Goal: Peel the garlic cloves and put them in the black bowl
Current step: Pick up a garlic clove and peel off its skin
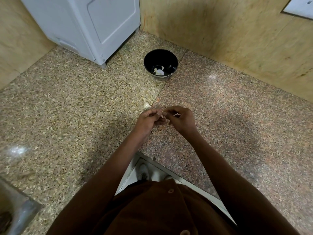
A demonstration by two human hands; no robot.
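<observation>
A black bowl (pixel 160 63) stands on the granite counter (pixel 84 107) near the back corner, with a few pale garlic pieces at its bottom. A garlic bulb piece (pixel 146 104) lies on the counter just beyond my hands. My left hand (pixel 147 122) and my right hand (pixel 181 119) meet over the counter's middle, fingertips together around a small garlic clove (pixel 164 117). Both hands pinch it, and a strip of papery skin shows by my right fingers. The clove is mostly hidden by my fingers.
A white appliance (pixel 88 26) stands at the back left of the counter. Tan stone walls (pixel 237 36) close the corner behind and to the right. A metal sink edge (pixel 15 211) shows at lower left. Bits of garlic skin lie under my hands.
</observation>
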